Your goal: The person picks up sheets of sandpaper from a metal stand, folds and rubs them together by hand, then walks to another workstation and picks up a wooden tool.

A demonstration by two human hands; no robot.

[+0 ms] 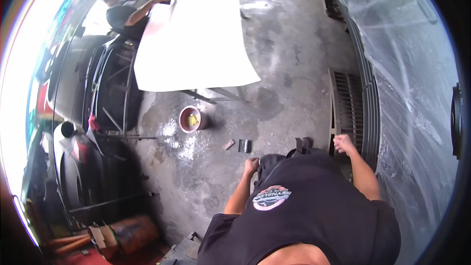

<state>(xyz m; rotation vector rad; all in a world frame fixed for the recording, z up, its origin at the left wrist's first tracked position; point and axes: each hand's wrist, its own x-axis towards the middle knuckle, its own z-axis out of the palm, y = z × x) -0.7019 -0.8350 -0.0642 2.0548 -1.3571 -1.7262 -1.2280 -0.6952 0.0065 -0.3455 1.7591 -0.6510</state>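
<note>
My left hand hangs beside my trouser leg, its fingers curled closed, and I see nothing in it. My right hand is raised on the other side in a loose fist, near the slatted metal rack, apparently without touching it. On the floor ahead of my left hand lie a small black box-like piece and a small pinkish block. Farther left stands a reddish bucket with a yellow cloth or sponge inside.
A large white panel lies on a metal stand ahead. At its left edge, a co-worker reaches onto it with a dark object under one hand. Dark car parts line the left; plastic sheeting hangs right. The concrete floor looks wet.
</note>
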